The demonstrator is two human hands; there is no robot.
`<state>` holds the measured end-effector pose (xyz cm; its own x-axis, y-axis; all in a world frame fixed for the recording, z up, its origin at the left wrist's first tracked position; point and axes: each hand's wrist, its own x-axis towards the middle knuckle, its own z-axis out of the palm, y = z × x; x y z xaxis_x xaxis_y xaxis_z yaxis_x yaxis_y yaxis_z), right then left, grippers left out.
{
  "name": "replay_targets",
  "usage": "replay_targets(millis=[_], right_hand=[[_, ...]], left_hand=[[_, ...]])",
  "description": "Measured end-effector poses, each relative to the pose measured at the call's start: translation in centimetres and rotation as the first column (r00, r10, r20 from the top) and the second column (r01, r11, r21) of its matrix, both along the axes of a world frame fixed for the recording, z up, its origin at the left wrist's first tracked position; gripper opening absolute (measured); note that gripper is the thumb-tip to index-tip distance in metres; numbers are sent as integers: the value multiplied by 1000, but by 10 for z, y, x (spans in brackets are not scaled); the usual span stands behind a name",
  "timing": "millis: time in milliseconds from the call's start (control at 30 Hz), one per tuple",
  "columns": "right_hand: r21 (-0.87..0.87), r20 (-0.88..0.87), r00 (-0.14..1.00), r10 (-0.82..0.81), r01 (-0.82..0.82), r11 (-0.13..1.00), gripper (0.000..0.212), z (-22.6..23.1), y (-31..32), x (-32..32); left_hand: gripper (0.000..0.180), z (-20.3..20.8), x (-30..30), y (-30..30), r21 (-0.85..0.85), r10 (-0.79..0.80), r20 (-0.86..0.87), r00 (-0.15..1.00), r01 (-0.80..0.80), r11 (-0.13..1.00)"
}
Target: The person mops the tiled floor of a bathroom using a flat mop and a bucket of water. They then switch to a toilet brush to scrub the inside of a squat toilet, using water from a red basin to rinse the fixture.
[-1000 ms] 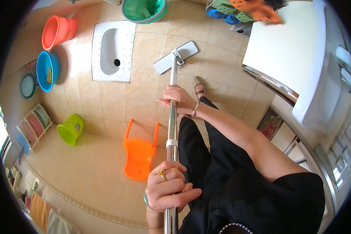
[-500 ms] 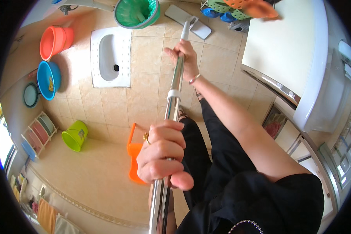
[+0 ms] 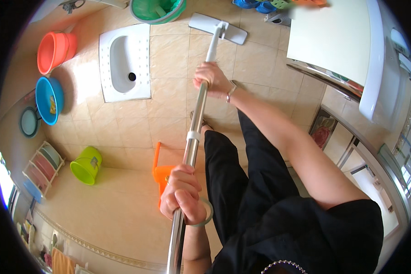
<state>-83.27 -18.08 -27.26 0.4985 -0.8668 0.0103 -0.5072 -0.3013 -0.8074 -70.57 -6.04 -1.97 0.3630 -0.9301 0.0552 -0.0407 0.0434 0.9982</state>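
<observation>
A flat mop with a shiny metal pole (image 3: 195, 123) slants across the middle of the view. Its flat, light-coloured head (image 3: 235, 34) lies on the tiles at the top. My left hand (image 3: 182, 195) is wrapped round the lower part of the pole, close to my body. Farther up, my right hand (image 3: 213, 81) is closed round the pole just below its white neck (image 3: 213, 48). A white collar (image 3: 193, 135) sits on the pole between my two hands.
A squat toilet (image 3: 124, 64) is set in the floor to the left. Around it are a green bin (image 3: 156, 22), a red bucket (image 3: 55, 52), a blue basin (image 3: 49, 101) and a lime bucket (image 3: 86, 165). An orange plastic item (image 3: 162, 172) is beside my left hand. A white cabinet (image 3: 326, 41) stands right.
Both hands have drawn back toward my body, and my right thumb has folded in round the pole. My feet appear farther apart. The mop head stays near the green bin.
</observation>
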Motion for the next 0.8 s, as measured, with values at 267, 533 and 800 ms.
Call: replay_targets(millis=[267, 533, 800], right_hand=[[146, 20, 999, -43, 39, 988, 18, 34, 115, 42], [105, 0, 997, -74, 73, 992, 13, 47, 122, 31], [-110, -29, 838, -545, 540, 835, 25, 52, 113, -62]], left_hand=[[31, 35, 53, 79, 139, -48, -12, 999, 49, 989], [28, 39, 60, 70, -12, -283, -62, 957, 283, 959], [26, 25, 3, 2, -204, -610, -252, 751, 574, 793]])
